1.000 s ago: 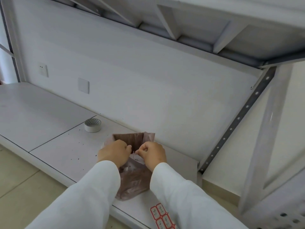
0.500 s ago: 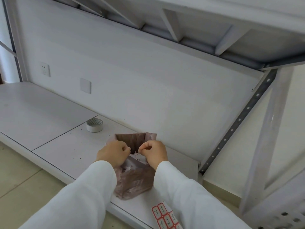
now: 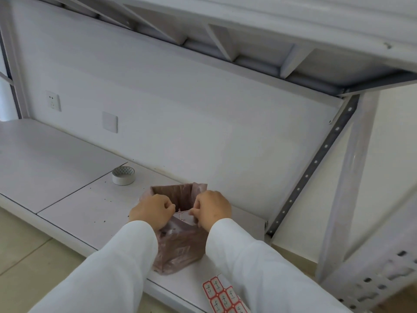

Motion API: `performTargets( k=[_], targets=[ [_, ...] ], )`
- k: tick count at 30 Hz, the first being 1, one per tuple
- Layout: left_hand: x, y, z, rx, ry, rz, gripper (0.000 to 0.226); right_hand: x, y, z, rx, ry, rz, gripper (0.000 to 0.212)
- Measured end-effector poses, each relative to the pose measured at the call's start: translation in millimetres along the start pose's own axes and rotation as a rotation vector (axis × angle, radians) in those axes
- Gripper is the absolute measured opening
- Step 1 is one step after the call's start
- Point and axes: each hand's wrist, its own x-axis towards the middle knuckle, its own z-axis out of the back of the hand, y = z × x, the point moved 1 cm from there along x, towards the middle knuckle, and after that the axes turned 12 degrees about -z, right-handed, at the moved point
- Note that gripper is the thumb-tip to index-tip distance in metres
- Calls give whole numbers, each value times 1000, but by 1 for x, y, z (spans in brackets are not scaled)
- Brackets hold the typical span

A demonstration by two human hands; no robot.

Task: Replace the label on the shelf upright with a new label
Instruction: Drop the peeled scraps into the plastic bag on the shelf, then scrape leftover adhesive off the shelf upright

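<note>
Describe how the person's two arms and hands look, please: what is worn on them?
Both arms wear long white sleeves reaching the wrists. The left hand and right hand are bare, with no gloves; no rings or watch show. The sleeves are plain, without markings.

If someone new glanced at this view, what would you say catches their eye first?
First, both hands, left hand and right hand, meeting over the open brown plastic bag on the shelf board, pinching a small white label between them. Next, the red-bordered label sheet at the near edge, and the tape roll farther left.
</note>
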Motion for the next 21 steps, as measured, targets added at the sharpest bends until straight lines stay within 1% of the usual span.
performTargets(
  k=[2, 4, 6, 8, 10, 13, 15, 18, 19, 21],
  targets=[
    [-2, -8, 2, 7, -1, 5, 22, -3, -3, 12, -73, -7, 31, 21],
    [-6, -16, 10, -1, -24, 16, 20, -13, -7, 30, -138, 24, 44, 24],
    [-12, -27, 21, -40, -71, 12, 24, -22, -15, 54, -76, 88, -19, 15],
    [-21, -49, 36, -73, -194, -61, 33, -35, -22, 88, 10, 84, -34, 30],
    [-32, -89, 54, -99, -322, -203, 39, -52, -28, 128, 32, 23, 29, 33],
    [-48, -162, 86, -136, -383, -473, 36, -87, -43, 189, 52, -192, 121, 32],
    [-60, -205, 107, -165, -445, -621, 39, -113, -62, 227, 78, -357, 142, 28],
    [-79, -248, 135, -150, -629, -846, 49, -148, -93, 271, 141, -601, 194, 22],
    [-87, -263, 141, -128, -701, -942, 48, -160, -105, 284, 156, -703, 236, 22],
    [-100, -293, 154, -106, -849, -1110, 38, -180, -128, 310, 157, -897, 286, 21]
  ],
)
